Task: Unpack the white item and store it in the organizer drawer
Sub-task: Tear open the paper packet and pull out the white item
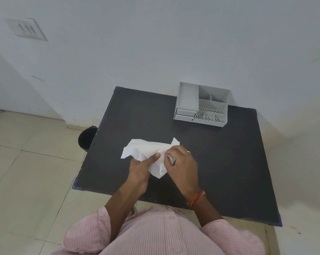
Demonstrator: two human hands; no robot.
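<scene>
A crumpled white paper wrapping [146, 149] lies in the middle of the black table [219, 162]. My left hand [140, 169] grips its near left part, thumb pressed on top. My right hand [181, 165] pinches its right side, with a small dark-tipped piece between the fingers. What the paper wraps is hidden. The grey desk organizer [202, 104] stands at the table's far edge against the wall; its two small drawers [185, 114] at the lower left front look pushed in.
A black bin [86, 138] stands on the tiled floor beside the table's left edge. The white wall runs right behind the organizer. A wall switch plate [26, 29] is at the upper left.
</scene>
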